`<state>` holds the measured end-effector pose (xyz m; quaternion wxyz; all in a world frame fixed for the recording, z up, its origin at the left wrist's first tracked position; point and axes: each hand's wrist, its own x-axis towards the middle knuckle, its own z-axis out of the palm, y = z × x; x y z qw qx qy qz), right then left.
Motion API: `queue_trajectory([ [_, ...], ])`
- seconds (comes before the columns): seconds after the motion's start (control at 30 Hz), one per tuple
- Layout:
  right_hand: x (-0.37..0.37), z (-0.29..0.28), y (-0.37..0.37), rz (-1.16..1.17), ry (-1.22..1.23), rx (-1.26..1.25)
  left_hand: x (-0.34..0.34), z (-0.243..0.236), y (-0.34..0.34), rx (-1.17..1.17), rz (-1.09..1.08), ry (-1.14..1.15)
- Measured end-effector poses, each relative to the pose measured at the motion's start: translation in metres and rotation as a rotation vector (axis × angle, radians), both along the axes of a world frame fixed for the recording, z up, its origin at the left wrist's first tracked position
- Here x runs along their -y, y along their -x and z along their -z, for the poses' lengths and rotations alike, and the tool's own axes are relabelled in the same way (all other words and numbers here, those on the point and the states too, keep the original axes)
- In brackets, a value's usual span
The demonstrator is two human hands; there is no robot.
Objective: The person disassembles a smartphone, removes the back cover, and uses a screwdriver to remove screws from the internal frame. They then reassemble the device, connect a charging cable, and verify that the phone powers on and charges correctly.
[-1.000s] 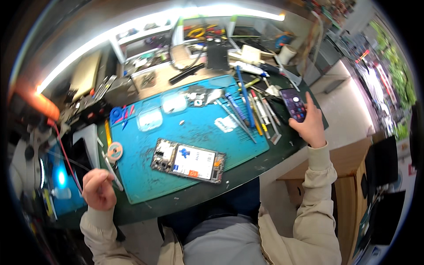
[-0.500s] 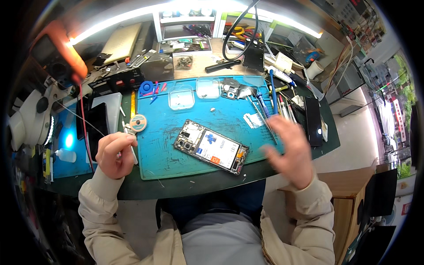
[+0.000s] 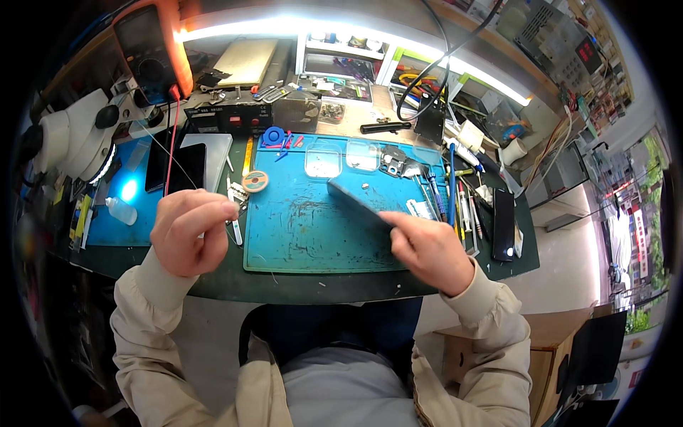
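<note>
My right hand (image 3: pixel 432 252) grips one end of a phone (image 3: pixel 356 203) between thumb and fingers. The phone is lifted and tilted up nearly on edge, so mostly its thin side and dark face show, and its opened back is hidden. Beneath it lies a blue work mat (image 3: pixel 306 245). My left hand (image 3: pixel 191 231) hovers beyond the mat's left edge with fingers curled in a pinch; what it holds, if anything, I cannot make out. Nearest that hand are a solder wire spool (image 3: pixel 255 181) and a few slim tools on the bench.
Two clear plastic boxes (image 3: pixel 324 172) and a dark phone part (image 3: pixel 393 161) sit along the mat's far side. Screwdrivers and tweezers (image 3: pixel 435 196) crowd its right edge, beside another black phone (image 3: pixel 504 226). A microscope (image 3: pixel 71 146) and an orange multimeter (image 3: pixel 153 53) stand left.
My right hand has come left and taken hold of the phone, which lay flat with its battery showing and is now raised and tilted. My left hand stays curled; the whole view has shifted.
</note>
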<state>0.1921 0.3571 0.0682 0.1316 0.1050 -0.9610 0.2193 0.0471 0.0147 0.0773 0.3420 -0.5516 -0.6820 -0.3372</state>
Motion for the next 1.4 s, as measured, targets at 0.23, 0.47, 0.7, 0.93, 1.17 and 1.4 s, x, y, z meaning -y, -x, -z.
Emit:
queue_trajectory([
  [0.23, -0.033, 0.01, 0.015, 0.136, 0.499, 0.12, -0.038, 0.014, -0.001, 0.371, 0.064, -0.068],
  [0.47, 0.005, -0.003, 0.043, -0.103, 1.331, 0.322, -0.093, 0.026, -0.002, 1.478, 0.646, 0.036],
  [0.7, 0.021, 0.008, 0.078, -0.179, 1.18, 0.259, -0.112, 0.037, 0.005, 1.393, 0.469, -0.24],
  [0.93, 0.016, 0.038, 0.092, -0.153, 0.996, 0.257, -0.098, 0.051, 0.008, 1.394, 0.342, -0.062],
  [1.17, 0.024, 0.032, 0.076, -0.096, 1.065, 0.076, -0.101, 0.049, 0.0, 1.673, 0.49, -0.053],
  [1.4, 0.018, 0.04, 0.079, -0.203, 0.845, -0.161, -0.097, 0.066, 0.004, 1.563, 0.305, 0.035],
])
